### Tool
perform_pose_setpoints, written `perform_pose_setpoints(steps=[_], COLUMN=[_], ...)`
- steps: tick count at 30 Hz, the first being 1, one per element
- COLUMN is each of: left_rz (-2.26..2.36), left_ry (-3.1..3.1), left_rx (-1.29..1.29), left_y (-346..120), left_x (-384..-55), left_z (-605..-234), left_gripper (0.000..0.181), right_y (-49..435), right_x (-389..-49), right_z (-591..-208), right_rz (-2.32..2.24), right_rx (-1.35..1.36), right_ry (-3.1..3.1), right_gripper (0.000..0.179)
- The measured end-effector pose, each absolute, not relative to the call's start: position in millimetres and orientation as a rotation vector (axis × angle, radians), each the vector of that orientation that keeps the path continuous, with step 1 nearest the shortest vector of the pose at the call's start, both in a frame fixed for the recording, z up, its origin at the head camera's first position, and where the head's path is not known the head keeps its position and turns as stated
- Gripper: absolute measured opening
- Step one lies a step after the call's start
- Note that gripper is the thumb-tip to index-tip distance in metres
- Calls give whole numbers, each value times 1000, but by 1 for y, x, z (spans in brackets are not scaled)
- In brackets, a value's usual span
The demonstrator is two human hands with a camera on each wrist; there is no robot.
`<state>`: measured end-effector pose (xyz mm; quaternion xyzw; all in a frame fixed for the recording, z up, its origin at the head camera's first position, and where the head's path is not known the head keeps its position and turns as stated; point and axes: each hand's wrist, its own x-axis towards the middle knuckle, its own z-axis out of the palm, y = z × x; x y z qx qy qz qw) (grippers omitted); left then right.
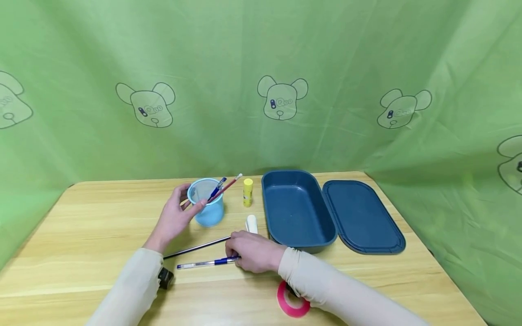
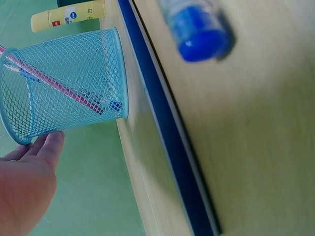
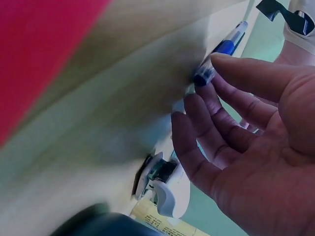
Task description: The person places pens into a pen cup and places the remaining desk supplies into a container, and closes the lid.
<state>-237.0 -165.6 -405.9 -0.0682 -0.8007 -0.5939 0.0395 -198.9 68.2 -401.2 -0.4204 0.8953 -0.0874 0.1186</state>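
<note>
A light-blue mesh pen cup [image 1: 210,213] stands upright, with a blue pen [image 1: 217,188] and a red pencil [image 1: 226,186] leaning inside. My left hand [image 1: 176,216] holds it by the rim, thumb at the near side and fingers round the left. In the right wrist view, my right hand [image 3: 246,118] pinches the end of a clear pen with a blue grip [image 3: 225,47] between thumb and fingers. That pen lies low over the table, pointing left. Just behind it a thin dark stick [image 1: 195,248], like a pencil, lies slantwise on the wood.
A yellow glue stick [image 1: 247,194] stands right of the cup. Near my right hand lies a small white object [image 1: 251,223] with a dark part. An open dark-blue box [image 1: 281,217] and its lid [image 1: 367,217] sit at right. Pink tape [image 1: 290,310] lies under my right forearm.
</note>
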Motion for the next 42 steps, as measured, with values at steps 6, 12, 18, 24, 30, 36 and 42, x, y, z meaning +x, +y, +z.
perform_pose_setpoints(steps=[6,12,18,24,30,36,42], left_rz=[-1822,-1830,-1810,-1814,-1823,-1797,-1788], left_ry=[-2456,-2437,-2451,-2439,-2444,-2461,-2467], left_rx=[-197,-213,-234,-230,-232,-230,-217], left_y=[-167,-166,-163,-165,-165,-165,-166], left_x=[-236,-238,-240,-237,-235,-237,-236], left_z=[-406,-406,-405,-404,-402,-403,-404], left_gripper=[77,76,76,75,77,77,76], right_y=[65,66,74,78,83,92,99], right_x=[-199,-200,-200,-199,-197,-203,-204], right_z=[-402,-400,-397,-394,-387,-386,-383], right_rz=[-236,-242,-282,-311,-420,-663,-878], right_rx=[-1247,-1237,-1216,-1254,-1221,-1167,-1091], right_ry=[2597,2578,2550,2536,2501,2445,2390], right_gripper=[15,18,20,16,13,11,12])
